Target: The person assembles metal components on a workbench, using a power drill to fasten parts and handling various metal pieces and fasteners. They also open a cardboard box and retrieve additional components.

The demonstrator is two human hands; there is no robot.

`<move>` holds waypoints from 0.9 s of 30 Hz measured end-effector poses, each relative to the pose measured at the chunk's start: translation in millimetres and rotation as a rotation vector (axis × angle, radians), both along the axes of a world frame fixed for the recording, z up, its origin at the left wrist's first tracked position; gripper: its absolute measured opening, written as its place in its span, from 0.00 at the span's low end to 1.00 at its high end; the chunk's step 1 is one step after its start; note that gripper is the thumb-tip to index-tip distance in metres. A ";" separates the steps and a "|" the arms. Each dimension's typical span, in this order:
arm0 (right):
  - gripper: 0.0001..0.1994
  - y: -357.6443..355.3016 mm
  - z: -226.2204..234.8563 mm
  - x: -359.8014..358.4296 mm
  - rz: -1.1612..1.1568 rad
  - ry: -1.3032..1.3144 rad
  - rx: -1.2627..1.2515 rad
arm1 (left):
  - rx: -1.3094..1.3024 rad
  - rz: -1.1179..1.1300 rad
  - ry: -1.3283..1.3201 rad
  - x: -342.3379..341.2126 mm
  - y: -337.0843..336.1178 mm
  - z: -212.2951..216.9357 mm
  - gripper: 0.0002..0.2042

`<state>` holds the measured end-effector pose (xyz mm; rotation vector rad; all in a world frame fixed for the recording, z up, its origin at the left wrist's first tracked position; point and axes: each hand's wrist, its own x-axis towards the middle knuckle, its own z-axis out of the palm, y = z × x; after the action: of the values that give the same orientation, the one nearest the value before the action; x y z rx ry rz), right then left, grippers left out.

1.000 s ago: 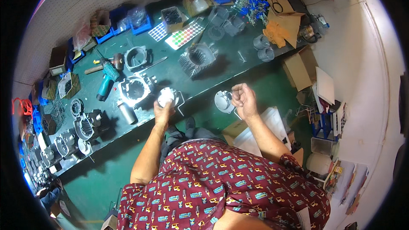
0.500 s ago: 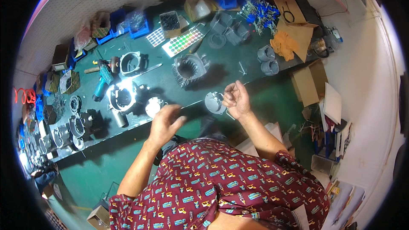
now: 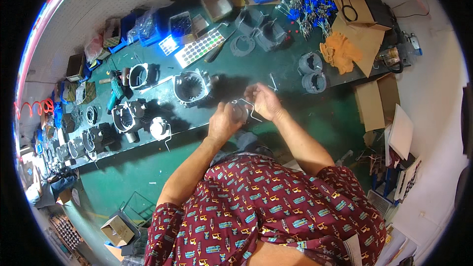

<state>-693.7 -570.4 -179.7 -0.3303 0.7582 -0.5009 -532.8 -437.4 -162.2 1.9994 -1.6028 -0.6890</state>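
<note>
My left hand is closed around a round grey metal cover at the table's front edge. A bent silver wire sticks out beside the cover, toward my right hand. The fingers of my right hand are curled together at the cover's far right side; what they pinch, if anything, is hidden. Behind my left hand stands a finned grey motor housing, its round opening facing up. Another round cover with a bent wire lies to the left at the table edge.
More motor housings line the table's left side near a teal power drill. Sticker sheets, grey rings, blue-capped wires and an orange glove lie farther back. An open carton stands right. Another person's leg shows far left.
My left hand has moved right and taken hold of the round cover at the table edge. My right hand has moved left and in close to it. The whole view has shifted.
</note>
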 end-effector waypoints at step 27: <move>0.15 -46.7 -43.3 26.5 0.903 0.364 -1.514 | 0.021 -0.027 -0.077 -0.4 -3.3 -31.1 0.25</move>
<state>-667.2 -617.1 -223.0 -2.1037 0.3553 -0.0407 -533.2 -440.7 -193.3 2.0453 -1.6763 -0.6494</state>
